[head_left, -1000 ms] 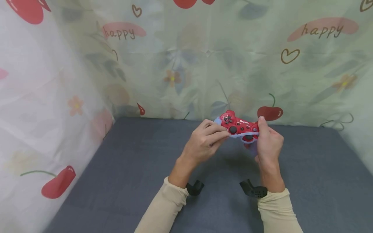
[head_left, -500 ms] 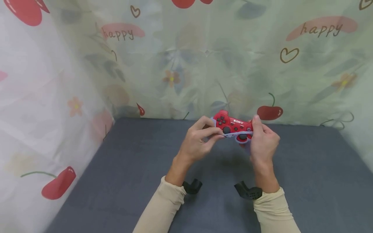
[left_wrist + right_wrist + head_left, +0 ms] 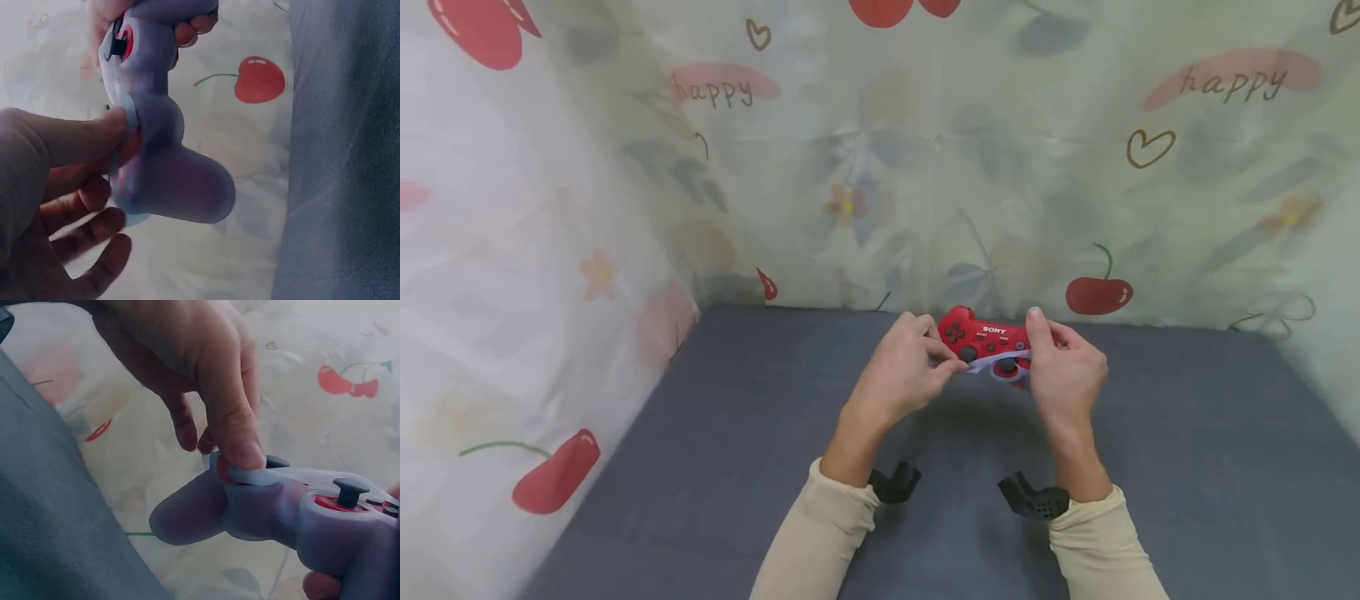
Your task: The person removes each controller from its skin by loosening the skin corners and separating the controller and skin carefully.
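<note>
A red game controller (image 3: 981, 334) with black buttons and sticks is held up above the table. A translucent lilac silicone cover (image 3: 187, 184) wraps its underside and grips. My left hand (image 3: 898, 367) pinches the cover's rim between thumb and fingertips, beside one stick; the lower fingers are loosely bent in the left wrist view. My right hand (image 3: 1067, 375) grips the other end, thumb on top and fingers behind. In the right wrist view the rim lies as a strip across the face (image 3: 262, 476), and one stick (image 3: 350, 490) pokes through its opening.
The dark grey table (image 3: 737, 467) lies beneath both arms. A patterned curtain (image 3: 880, 167) hangs close behind its far edge, another at the left. Black camera mounts (image 3: 895, 483) sit on both wrists.
Both hands and the controller have shifted left and slightly nearer to me. The left hand keeps pinching the cover's rim while its fingers shift a little; the right hand keeps its grip.
</note>
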